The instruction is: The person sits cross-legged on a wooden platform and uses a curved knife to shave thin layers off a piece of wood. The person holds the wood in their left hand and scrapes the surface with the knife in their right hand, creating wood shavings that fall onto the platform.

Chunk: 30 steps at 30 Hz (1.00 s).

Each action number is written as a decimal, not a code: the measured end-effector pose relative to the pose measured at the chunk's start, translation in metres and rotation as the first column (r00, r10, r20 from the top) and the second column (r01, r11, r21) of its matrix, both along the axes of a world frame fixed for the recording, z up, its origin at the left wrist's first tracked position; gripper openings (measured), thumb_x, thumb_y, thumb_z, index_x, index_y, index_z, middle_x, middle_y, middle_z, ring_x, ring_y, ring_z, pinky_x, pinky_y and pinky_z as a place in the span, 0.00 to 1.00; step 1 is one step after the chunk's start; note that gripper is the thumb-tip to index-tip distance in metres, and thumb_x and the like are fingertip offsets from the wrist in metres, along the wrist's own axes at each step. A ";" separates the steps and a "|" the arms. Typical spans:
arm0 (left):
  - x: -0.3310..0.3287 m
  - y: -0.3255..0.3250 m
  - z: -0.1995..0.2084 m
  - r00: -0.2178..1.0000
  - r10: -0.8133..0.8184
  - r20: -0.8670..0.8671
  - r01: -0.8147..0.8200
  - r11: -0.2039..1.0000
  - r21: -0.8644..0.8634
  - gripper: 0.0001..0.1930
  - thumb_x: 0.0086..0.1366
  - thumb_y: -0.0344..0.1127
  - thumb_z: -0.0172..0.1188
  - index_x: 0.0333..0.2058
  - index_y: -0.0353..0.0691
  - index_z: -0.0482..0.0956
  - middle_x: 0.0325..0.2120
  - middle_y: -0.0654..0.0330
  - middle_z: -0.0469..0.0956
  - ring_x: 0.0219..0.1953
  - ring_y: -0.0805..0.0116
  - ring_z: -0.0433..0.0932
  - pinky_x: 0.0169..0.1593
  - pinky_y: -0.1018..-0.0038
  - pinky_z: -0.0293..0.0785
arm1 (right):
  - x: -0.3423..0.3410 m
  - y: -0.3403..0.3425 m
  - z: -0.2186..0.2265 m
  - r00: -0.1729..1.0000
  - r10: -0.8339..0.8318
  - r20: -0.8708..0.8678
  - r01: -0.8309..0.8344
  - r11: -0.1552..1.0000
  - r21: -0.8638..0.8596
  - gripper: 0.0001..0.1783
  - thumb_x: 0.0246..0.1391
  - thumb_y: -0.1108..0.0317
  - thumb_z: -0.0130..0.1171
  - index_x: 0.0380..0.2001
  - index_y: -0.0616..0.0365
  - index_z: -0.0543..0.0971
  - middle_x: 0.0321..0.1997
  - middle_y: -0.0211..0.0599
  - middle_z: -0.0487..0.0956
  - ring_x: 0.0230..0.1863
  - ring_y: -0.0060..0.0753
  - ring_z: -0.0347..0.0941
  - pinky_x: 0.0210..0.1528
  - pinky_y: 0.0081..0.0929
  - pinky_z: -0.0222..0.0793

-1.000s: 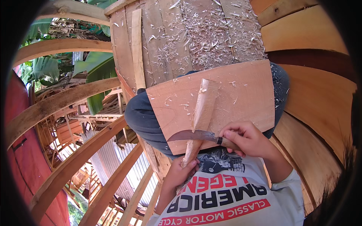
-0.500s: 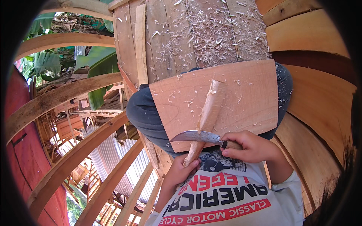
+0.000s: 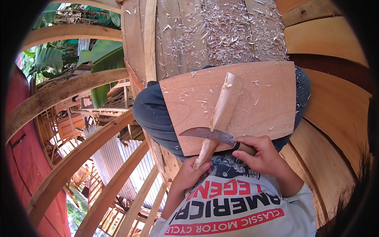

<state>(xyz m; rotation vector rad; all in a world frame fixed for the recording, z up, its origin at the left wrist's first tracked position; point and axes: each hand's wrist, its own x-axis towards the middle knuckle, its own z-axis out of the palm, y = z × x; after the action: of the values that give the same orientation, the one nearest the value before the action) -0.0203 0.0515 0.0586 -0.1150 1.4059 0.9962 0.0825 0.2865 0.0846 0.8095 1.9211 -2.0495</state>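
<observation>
A pale, roughly carved wooden stick lies slanted over a flat wooden board across my lap. My left hand is closed around the stick's near end, close to my shirt. In my right hand is the dark handle of a curved knife. The blade crosses over the stick's lower part, its tip pointing left; whether the edge bites into the wood I cannot tell. A few thin curls of shaving are scattered on the board.
Wood shavings cover the plank floor beyond my knees. A long narrow batten lies on it at the left. Wooden slats form an open railing on the left, with banana leaves outside. A plank wall rises close on my right.
The knife's handle has come slightly nearer me and right, so the blade tilts more. The view has shifted a little; both hands keep their holds.
</observation>
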 end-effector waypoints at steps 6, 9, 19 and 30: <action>0.001 -0.003 -0.007 0.999 0.033 0.038 -0.035 0.999 0.035 0.12 0.63 0.39 0.58 0.36 0.33 0.77 0.22 0.65 0.76 0.22 0.81 0.70 0.27 0.82 0.66 | 0.002 -0.016 -0.005 0.996 0.028 -0.085 -0.009 0.976 0.217 0.16 0.49 0.70 0.64 0.41 0.64 0.76 0.20 0.43 0.75 0.21 0.35 0.74 0.25 0.26 0.68; 0.002 -0.004 -0.008 0.999 0.034 0.023 -0.035 0.998 0.047 0.12 0.63 0.38 0.58 0.36 0.33 0.77 0.22 0.65 0.76 0.22 0.81 0.70 0.27 0.82 0.66 | 0.003 -0.021 -0.007 0.992 0.053 -0.114 -0.022 0.966 0.258 0.17 0.48 0.70 0.64 0.41 0.64 0.75 0.19 0.41 0.74 0.20 0.38 0.73 0.24 0.28 0.67; -0.002 0.000 -0.002 0.999 0.019 0.045 -0.021 0.999 0.044 0.11 0.64 0.38 0.57 0.35 0.34 0.76 0.23 0.65 0.76 0.24 0.80 0.71 0.30 0.82 0.68 | 0.005 -0.029 -0.023 0.927 0.222 -0.303 0.014 0.787 0.616 0.17 0.44 0.75 0.66 0.37 0.66 0.73 0.19 0.40 0.73 0.16 0.36 0.72 0.19 0.27 0.65; -0.003 0.000 -0.005 0.996 0.051 0.068 -0.056 0.996 0.072 0.10 0.64 0.37 0.56 0.34 0.34 0.76 0.22 0.65 0.76 0.24 0.79 0.71 0.29 0.82 0.68 | -0.004 -0.003 -0.004 0.982 -0.029 -0.187 0.017 0.998 -0.065 0.13 0.54 0.69 0.60 0.40 0.65 0.74 0.20 0.34 0.74 0.17 0.22 0.65 0.21 0.23 0.61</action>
<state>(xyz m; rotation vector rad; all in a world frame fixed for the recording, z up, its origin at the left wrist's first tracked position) -0.0233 0.0517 0.0538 -0.1306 1.3098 1.0778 0.0784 0.2832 0.0809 0.6469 1.9369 -2.2614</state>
